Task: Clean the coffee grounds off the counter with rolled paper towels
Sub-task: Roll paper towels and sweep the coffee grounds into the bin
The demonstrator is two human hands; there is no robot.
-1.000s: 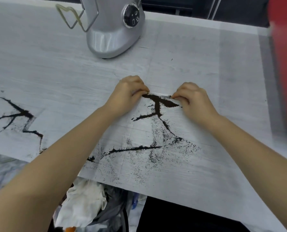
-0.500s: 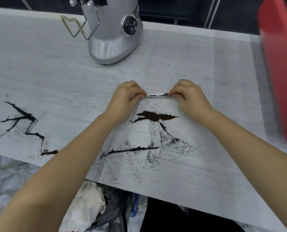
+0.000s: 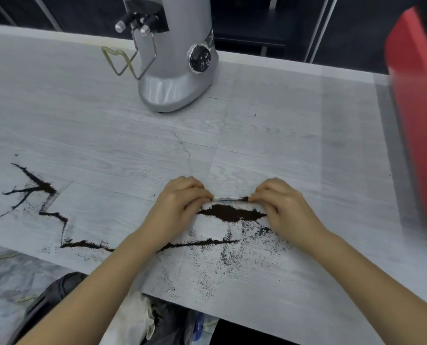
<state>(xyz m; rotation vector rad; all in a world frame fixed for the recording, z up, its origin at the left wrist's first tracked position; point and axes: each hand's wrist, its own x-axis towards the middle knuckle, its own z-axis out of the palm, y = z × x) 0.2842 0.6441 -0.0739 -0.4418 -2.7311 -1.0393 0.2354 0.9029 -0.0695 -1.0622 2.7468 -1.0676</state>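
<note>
A thin rolled paper towel [image 3: 228, 200] lies flat on the pale wood-grain counter [image 3: 269, 135], stretched between my two hands. My left hand [image 3: 180, 204] pinches its left end and my right hand [image 3: 283, 205] pinches its right end, fingers curled down onto the counter. Right in front of the roll, on my side, sits a dark pile of coffee grounds [image 3: 229, 213]. A thin line of grounds [image 3: 202, 242] and scattered specks [image 3: 234, 260] lie nearer the counter's front edge.
A zigzag trail of grounds [image 3: 47, 207] marks the counter at left. A silver grinder [image 3: 180, 70] with a wire fork stands at the back centre. A blurred red object [image 3: 421, 125] fills the right side. Below the front edge hangs a bag of crumpled white waste [image 3: 137, 319].
Both hands have drawn the rolled towel toward me across the counter. The branching streak of grounds between them has been swept into one compact pile in front of the roll.
</note>
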